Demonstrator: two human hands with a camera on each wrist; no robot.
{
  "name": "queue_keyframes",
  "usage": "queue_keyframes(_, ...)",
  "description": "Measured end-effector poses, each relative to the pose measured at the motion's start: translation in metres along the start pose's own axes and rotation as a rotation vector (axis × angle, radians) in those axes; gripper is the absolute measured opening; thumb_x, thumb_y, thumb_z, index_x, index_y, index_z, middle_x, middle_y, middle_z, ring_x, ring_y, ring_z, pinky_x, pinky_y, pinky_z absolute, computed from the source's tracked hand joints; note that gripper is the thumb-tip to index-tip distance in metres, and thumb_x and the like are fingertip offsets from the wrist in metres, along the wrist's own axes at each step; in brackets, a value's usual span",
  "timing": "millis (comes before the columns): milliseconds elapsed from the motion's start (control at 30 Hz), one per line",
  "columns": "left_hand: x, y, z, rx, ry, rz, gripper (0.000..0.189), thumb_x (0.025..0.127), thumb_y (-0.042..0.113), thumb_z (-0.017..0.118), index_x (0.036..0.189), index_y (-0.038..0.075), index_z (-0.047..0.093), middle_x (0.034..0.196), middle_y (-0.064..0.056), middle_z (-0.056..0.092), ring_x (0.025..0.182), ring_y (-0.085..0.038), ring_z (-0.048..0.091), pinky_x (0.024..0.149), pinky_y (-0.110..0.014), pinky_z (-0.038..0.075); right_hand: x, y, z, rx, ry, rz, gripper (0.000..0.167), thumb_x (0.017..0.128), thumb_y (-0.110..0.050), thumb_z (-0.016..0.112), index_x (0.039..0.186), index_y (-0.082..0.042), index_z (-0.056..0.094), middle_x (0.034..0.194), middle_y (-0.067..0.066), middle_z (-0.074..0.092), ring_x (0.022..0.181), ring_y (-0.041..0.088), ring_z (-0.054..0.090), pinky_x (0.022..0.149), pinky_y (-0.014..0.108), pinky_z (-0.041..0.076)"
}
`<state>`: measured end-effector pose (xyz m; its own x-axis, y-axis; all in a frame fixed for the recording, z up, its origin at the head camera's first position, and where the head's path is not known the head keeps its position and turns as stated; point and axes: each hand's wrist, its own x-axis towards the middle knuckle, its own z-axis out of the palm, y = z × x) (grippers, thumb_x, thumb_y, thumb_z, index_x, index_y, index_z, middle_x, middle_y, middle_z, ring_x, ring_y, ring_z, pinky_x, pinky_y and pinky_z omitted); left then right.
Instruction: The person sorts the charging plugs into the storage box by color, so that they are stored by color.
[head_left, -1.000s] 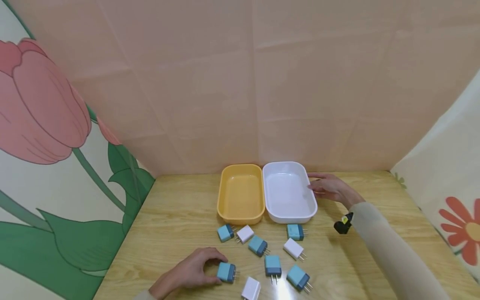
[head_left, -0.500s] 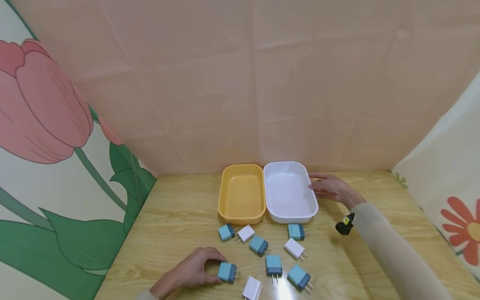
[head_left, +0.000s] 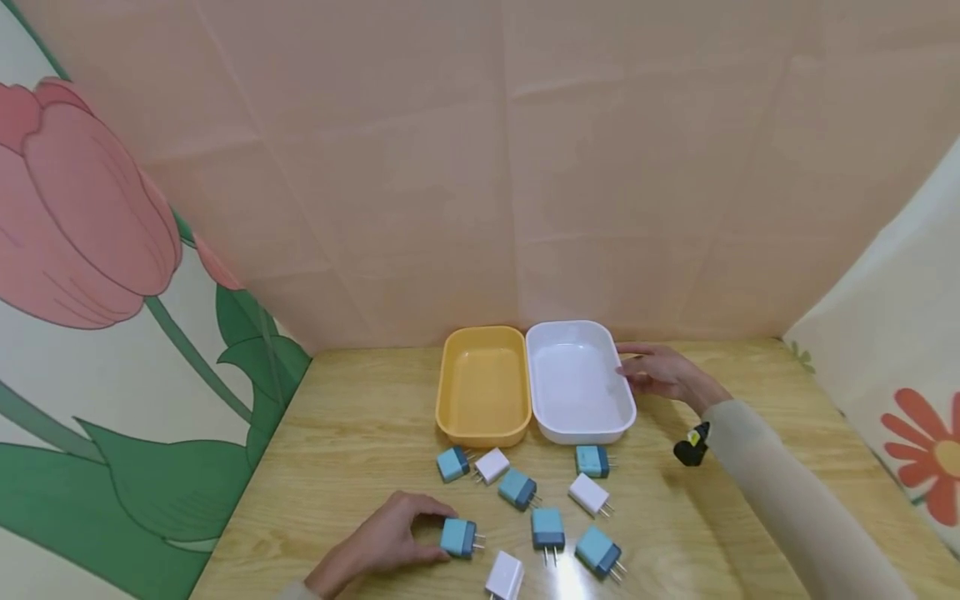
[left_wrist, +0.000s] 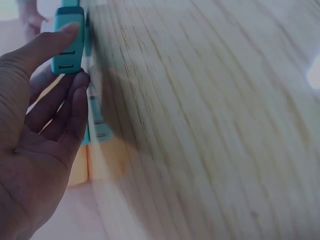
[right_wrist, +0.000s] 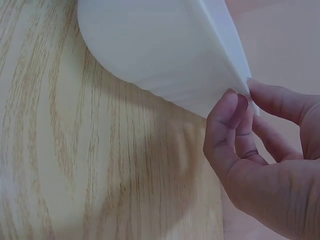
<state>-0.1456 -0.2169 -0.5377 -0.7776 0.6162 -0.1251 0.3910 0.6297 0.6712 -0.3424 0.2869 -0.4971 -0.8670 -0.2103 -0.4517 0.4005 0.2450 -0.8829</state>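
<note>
My left hand (head_left: 384, 537) pinches a blue wall charger (head_left: 456, 537) between thumb and fingers, its metal prongs pointing right. In the left wrist view, the thumb lies across the face of this charger (left_wrist: 68, 45). At the back, my right hand (head_left: 662, 375) holds the right side of a white tray (head_left: 581, 435). Seen from the right wrist, its thumb and fingers pinch the rim of the white tray (right_wrist: 150, 45). A yellow tray (head_left: 483, 439) sits against the white one on its left. Nothing is visible inside either tray.
Several blue and white chargers lie scattered before the trays, among them a white charger (head_left: 505, 575) and a blue charger (head_left: 547, 527). The wooden table (head_left: 352, 433) meets a pink cloth backdrop (head_left: 405, 208) behind the trays. Patterned cloths flank both sides.
My left hand has shifted the blue charger slightly right and away from me within the last half second. The right hand keeps its hold on the white tray.
</note>
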Motion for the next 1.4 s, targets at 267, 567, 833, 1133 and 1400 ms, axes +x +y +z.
queue_keyframes(267,0.002,0.002,0.002,-0.045,0.047,-0.004,0.043,0.084,0.04,0.088,0.124,0.029,0.076,0.12,0.016,0.076,0.113,-0.002,0.069,0.1,-0.029,0.058,-0.002,-0.002,0.001,-0.007,-0.009,0.002,0.072,0.103,-0.014,0.067,0.165,-0.01,0.032,0.126,0.004,0.062,0.098,0.017,0.061,0.092,0.031,0.059)
queue_keyframes(567,0.012,0.009,0.006,-0.162,0.05,0.019,0.045,0.084,0.036,0.088,0.126,0.025,0.075,0.119,0.014,0.076,0.104,0.003,0.068,0.094,-0.022,0.058,0.001,-0.001,0.002,-0.012,-0.043,-0.021,0.074,0.102,-0.014,0.068,0.165,-0.007,0.029,0.126,0.003,0.062,0.098,0.015,0.06,0.094,0.032,0.057)
queue_keyframes(833,0.018,0.021,0.011,-0.167,0.042,0.052,0.043,0.084,0.029,0.089,0.124,0.022,0.076,0.116,0.014,0.078,0.101,0.004,0.069,0.094,-0.023,0.058,0.0,-0.002,0.001,-0.02,-0.023,0.004,0.073,0.103,-0.015,0.067,0.166,-0.009,0.03,0.12,-0.001,0.063,0.097,0.014,0.061,0.095,0.033,0.058)
queue_keyframes(1133,0.033,0.04,0.008,-0.179,0.083,0.116,0.044,0.085,0.022,0.088,0.126,0.02,0.075,0.12,0.008,0.078,0.102,0.003,0.069,0.093,-0.025,0.06,-0.001,-0.001,-0.002,-0.008,-0.028,0.007,0.073,0.103,-0.013,0.066,0.166,-0.008,0.029,0.111,-0.004,0.062,0.095,0.015,0.059,0.094,0.032,0.057)
queue_keyframes(1400,0.05,0.053,0.006,-0.233,0.068,0.13,0.045,0.085,0.02,0.089,0.127,0.015,0.075,0.118,0.003,0.078,0.1,-0.001,0.071,0.095,-0.026,0.061,0.001,-0.001,-0.005,-0.002,-0.02,0.001,0.072,0.104,-0.012,0.063,0.167,-0.01,0.027,0.122,0.003,0.056,0.101,0.018,0.057,0.087,0.03,0.057)
